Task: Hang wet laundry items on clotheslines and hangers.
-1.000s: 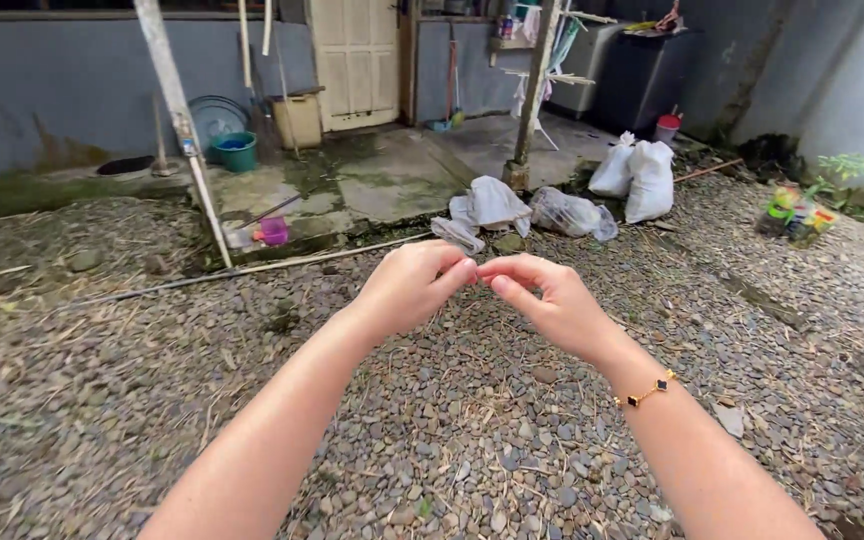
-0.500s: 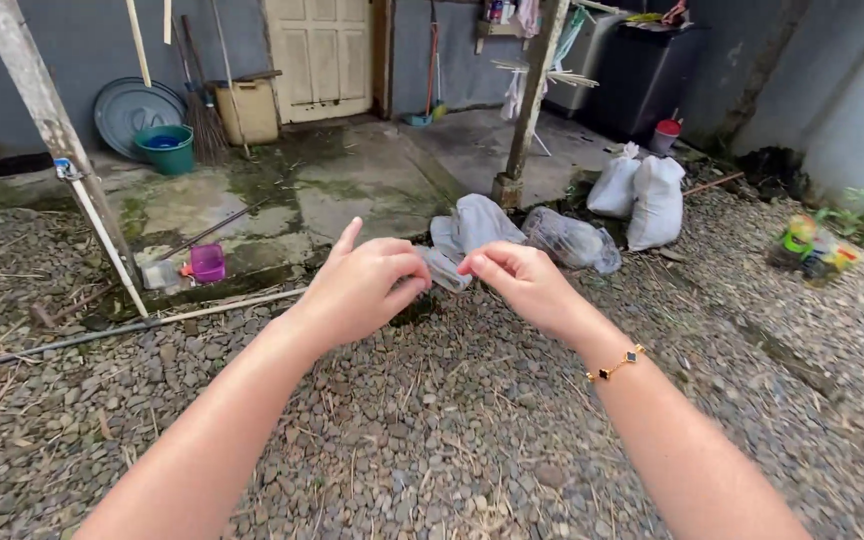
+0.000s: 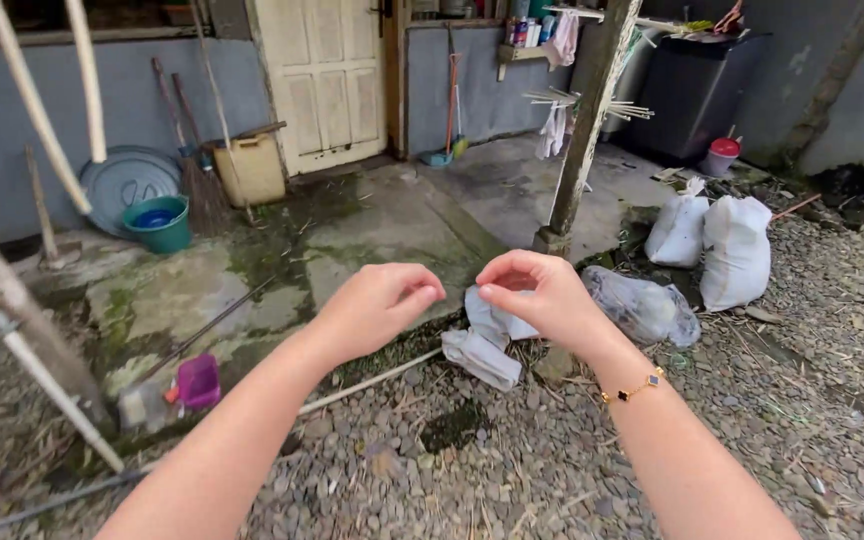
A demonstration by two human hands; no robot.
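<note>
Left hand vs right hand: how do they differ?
The left hand is curled loosely, thumb tip pointing right; the right hand pinches thumb to fingertips, pointing left. The right wrist wears a gold bracelet with dark charms; the left wrist is bare. The right hand sits in front of the grey bags; the left is over mossy concrete. Both are raised at like height, apart, nothing visibly held.

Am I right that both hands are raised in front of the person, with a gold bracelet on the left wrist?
Not quite: the head view shows the bracelet on the right wrist. The left hand and right hand are indeed both raised in front.
</note>
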